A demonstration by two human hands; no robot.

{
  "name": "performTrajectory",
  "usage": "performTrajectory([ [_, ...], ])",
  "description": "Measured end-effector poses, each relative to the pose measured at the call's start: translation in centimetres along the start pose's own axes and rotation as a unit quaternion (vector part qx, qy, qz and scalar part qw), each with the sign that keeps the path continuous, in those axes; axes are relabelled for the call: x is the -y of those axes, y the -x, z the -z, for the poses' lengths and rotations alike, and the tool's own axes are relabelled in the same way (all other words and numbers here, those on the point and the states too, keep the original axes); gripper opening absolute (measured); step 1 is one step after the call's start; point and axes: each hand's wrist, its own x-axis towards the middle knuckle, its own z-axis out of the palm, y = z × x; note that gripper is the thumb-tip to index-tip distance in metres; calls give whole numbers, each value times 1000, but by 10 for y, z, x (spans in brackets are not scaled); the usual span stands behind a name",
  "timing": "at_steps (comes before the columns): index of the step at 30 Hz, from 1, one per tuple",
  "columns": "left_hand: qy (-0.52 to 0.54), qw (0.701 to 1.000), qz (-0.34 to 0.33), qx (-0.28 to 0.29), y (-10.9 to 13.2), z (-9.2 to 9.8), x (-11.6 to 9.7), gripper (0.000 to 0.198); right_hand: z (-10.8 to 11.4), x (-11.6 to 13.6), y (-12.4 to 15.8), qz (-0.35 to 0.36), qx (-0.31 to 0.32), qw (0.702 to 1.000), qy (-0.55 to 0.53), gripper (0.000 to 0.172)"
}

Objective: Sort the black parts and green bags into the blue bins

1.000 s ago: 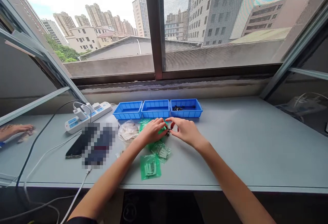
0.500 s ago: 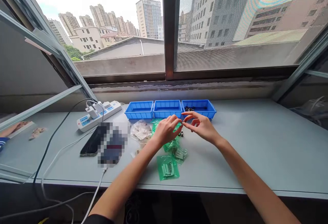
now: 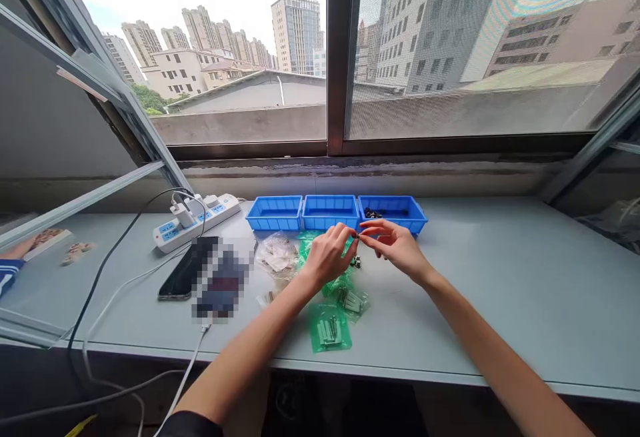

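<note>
Two narrow grips, my left hand and right hand, pinch one tiny dark part near the rightmost blue bin, raised since a second ago from loose dark parts on the bench, so it looks picked out.

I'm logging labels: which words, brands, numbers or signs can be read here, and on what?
None can be read.
Power strip: any marks are too small.
Front green packet: no lettering can be made out.
Pinched dark piece: too small to tell.
Pixelated patch: anything written there is hidden.
</note>
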Motion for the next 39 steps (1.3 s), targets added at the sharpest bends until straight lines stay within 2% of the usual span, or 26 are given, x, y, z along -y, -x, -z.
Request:
performTrajectory([
  [5, 28, 999, 36, -3, 2, -5, -4, 16, -5, -4, 2, -47, -2, 998, -46, 53],
  [9, 38, 997, 56, 22, 4, -9, -7, 14, -9, -7, 2, -59, -12, 996, -70, 53],
  [12, 26, 996, 52, 74, 3, -10, -9, 13, -10, -8, 0, -56, -37, 994, -82, 53],
  [17, 21, 983, 37, 177, -1, -10, -10, 16, -2, -13, -5, -50, -135, 984, -106, 53],
  [22, 24, 972, 19, 234, -4, -8, -9, 19, 7, -20, -11, -59, -187, 975, -103, 53],
  [31, 30, 966, 4, 258, -3, -6, -8, 21, 6, -29, -16, -57, -203, 977, -31, 57],
  [35, 34, 965, 6, 261, -3, -6, -8, 21, 10, -32, -18, -34, -222, 974, 27, 58],
  [39, 31, 964, 5, 264, -4, -6, -8, 21, 14, -34, -19, 4, -209, 975, 77, 61],
])
